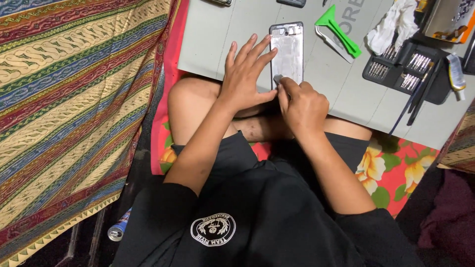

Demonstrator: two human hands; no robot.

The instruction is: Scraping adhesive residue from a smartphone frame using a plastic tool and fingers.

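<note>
Grey, small and flat, a scraper tool [278, 79] sits pinched in my right hand [303, 106], whose fingers are clamped tight around it, its tip touching the bottom edge of the phone frame [286, 54]. The frame lies flat on the grey work mat [208, 44], just beyond my knuckles. My left hand [245, 74] rests open, fingers spread, pressing on the frame's left edge. Farther right lie a green pry tool [339, 30] and a black screwdriver bit case [403, 69].

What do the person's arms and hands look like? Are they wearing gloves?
No gloves: the left hand and right hand are bare, with no rings or watch showing. Both forearms are uncovered; short black sleeves of a black T-shirt end near the elbows.
</note>
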